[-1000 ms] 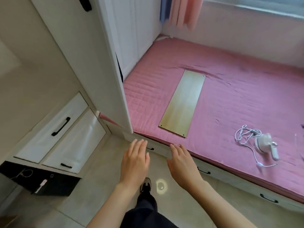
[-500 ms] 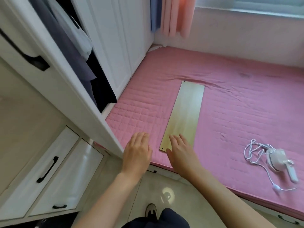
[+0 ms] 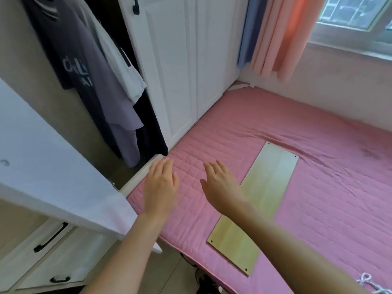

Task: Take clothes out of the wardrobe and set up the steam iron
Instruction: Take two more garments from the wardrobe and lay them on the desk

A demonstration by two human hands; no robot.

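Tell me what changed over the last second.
The view swung up to the open wardrobe, so the hanging clothes now show. The left hand and right hand moved forward, from over the floor to above the mattress. The iron left view; only its cord shows. Both stayed open and empty; the board still lies on the mattress.

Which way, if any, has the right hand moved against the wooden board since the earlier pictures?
Yes. The right hand went forward, from short of the near end of the wooden board to beside its middle.

Quilted pink cloth mattress (image 3: 318, 209), smooth pale wood board (image 3: 263, 198), glossy white wardrobe (image 3: 180, 71).
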